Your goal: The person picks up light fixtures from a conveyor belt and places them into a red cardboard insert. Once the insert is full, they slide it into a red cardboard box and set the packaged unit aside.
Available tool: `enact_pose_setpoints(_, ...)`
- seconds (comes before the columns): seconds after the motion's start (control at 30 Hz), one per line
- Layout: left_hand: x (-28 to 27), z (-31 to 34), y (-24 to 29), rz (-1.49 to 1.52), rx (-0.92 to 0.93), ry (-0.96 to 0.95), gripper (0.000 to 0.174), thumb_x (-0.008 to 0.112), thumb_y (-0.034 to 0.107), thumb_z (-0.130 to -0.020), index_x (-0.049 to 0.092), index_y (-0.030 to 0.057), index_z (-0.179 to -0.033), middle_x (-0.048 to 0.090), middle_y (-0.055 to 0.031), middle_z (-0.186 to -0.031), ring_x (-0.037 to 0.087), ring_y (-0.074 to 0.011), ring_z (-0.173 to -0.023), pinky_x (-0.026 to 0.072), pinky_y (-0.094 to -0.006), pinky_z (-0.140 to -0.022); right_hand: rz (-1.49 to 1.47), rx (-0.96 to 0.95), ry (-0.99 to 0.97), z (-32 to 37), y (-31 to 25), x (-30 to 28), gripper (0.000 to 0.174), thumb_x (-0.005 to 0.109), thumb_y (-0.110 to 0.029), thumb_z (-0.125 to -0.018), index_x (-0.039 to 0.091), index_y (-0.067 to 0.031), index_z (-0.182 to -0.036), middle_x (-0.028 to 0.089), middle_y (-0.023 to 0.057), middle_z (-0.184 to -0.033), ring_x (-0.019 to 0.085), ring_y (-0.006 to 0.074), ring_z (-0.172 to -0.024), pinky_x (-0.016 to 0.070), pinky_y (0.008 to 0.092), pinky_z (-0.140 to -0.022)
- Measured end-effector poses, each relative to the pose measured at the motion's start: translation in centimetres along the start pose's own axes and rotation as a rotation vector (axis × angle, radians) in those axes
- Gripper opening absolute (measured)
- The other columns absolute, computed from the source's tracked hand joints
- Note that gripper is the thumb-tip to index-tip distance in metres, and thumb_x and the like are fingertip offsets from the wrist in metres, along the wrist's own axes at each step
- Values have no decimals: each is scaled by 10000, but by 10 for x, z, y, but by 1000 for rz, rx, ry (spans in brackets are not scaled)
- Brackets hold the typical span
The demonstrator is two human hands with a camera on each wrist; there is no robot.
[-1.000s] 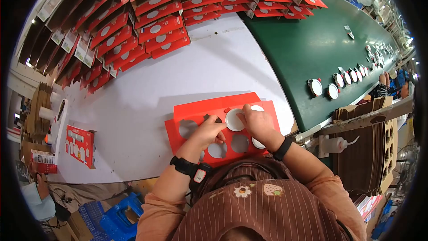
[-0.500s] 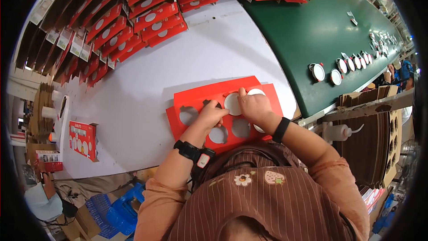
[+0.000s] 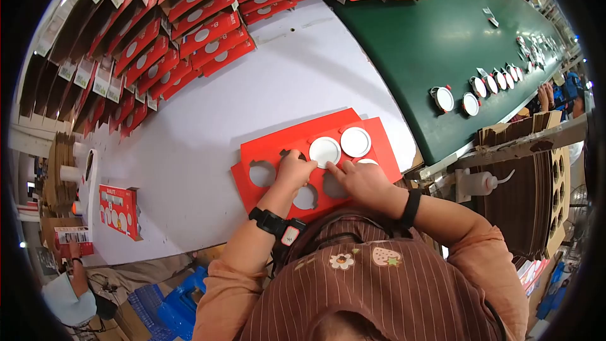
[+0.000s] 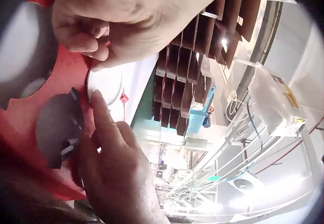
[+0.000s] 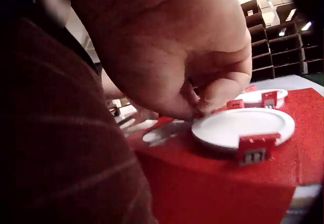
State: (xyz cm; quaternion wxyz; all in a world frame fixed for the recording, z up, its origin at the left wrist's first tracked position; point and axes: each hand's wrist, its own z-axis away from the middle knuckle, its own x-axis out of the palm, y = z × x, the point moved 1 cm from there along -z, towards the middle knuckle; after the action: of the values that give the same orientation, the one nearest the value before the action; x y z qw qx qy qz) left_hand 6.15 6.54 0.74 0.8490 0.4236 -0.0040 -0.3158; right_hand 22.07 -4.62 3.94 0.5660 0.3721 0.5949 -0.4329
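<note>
A red card insert (image 3: 271,146) with round holes lies flat on the white table (image 3: 189,139). Two white round lights (image 3: 325,150) (image 3: 355,141) sit in its far holes, and a third shows partly beside my right hand. My left hand (image 3: 295,168) has its fingers curled and pinches the card at the near light's left edge (image 4: 109,84). My right hand (image 3: 355,180) lies on the card just below that light, its index finger straight and pressing beside the rim. In the right wrist view the light (image 5: 243,125) has a red clip at its front.
Rows of red boxes (image 3: 189,31) cover the table's far and left sides. A green conveyor (image 3: 429,38) on the right carries several white lights (image 3: 444,98). One red box (image 3: 117,210) stands at the near left. Brown cardboard stacks (image 3: 524,196) and a bottle (image 3: 473,183) are at right.
My right hand has drawn back toward my body off the lights, uncovering the second white light. My left hand has stayed at the near light's edge.
</note>
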Motion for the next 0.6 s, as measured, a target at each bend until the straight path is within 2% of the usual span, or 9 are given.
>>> enact_pose_setpoints(0.07, 3, 0, -1, -13, 5, 17, 396, 656, 121, -790, 487, -77, -1088, 536, -69, -632, 490, -120, -454, 376, -296, -389, -17, 10, -26, -4, 1, -1, 462, 523, -124, -830, 512, -56, -1286, 621, 58, -789, 638, 209, -614, 492, 326, -472)
enact_pose_setpoints(0.2, -3, -19, -20, 64, 73, -14, 264, 668, 154, -791, 502, -21, -897, 512, -41, -582, 466, -108, -423, 335, -293, -361, -114, 38, -100, -7, 4, -7, 407, 522, -129, -830, 545, -64, -1231, 651, 90, -782, 658, 204, -622, 500, 350, -457)
enact_pose_setpoints(0.23, -6, -22, -21, 148, 94, -28, 222, 660, 151, -807, 512, -2, -871, 501, -31, -569, 440, -99, -401, 311, -292, -345, -203, 105, -24, -3, 13, 3, 378, 539, -130, -825, 558, -74, -1198, 653, 109, -789, 658, 244, -641, 513, 386, -506)
enact_pose_setpoints(0.3, -19, -16, -6, 253, 70, -35, 172, 615, 130, -852, 485, 18, -865, 435, -6, -542, 384, -95, -381, 292, -287, -336, -353, 299, 253, 10, 45, -18, 348, 574, -128, -812, 583, -66, -1154, 661, 116, -840, 653, 287, -707, 522, 401, -592)
enact_pose_setpoints(0.37, -32, -12, 9, 242, 19, 34, 208, 609, 160, -863, 466, 13, -900, 412, 0, -536, 366, -102, -383, 302, -268, -360, -429, 708, 504, 29, 99, -26, 316, 617, -134, -797, 603, -38, -1098, 649, 152, -967, 633, 327, -846, 513, 410, -721)
enact_pose_setpoints(0.43, -41, -22, 16, 225, 39, 25, 222, 616, 177, -858, 479, 8, -899, 432, -8, -541, 383, -105, -388, 316, -267, -366, -331, 1000, 798, 56, 162, -8, 329, 659, -173, -796, 609, -14, -1079, 606, 204, -1069, 595, 346, -968, 489, 424, -820)
enact_pose_setpoints(0.5, -46, -32, 27, 141, 19, 25, 196, 612, 184, -855, 477, 44, -864, 446, -6, -576, 419, -94, -429, 334, -254, -381, -214, 1266, 793, 81, 216, 5, 420, 687, -247, -791, 595, 3, -1116, 576, 241, -1124, 558, 368, -1054, 457, 441, -892)
enact_pose_setpoints(0.53, -45, -42, 28, 124, 1, 34, 218, 613, 192, -856, 514, 7, -915, 469, -19, -540, 428, -111, -398, 355, -263, -376, -210, 1273, 808, 83, 230, 6, 420, 687, -247, -791, 595, 3, -1116, 576, 241, -1124, 558, 368, -1054, 457, 441, -892)
enact_pose_setpoints(0.6, -45, -55, 31, 116, -10, 28, 204, 605, 186, -858, 513, 14, -918, 492, -31, -578, 450, -114, -422, 372, -262, -383, -324, 1530, 587, 87, 252, 11, 514, 712, -304, -767, 585, 19, -1146, 575, 249, -1133, 561, 369, -1064, 459, 442, -895)
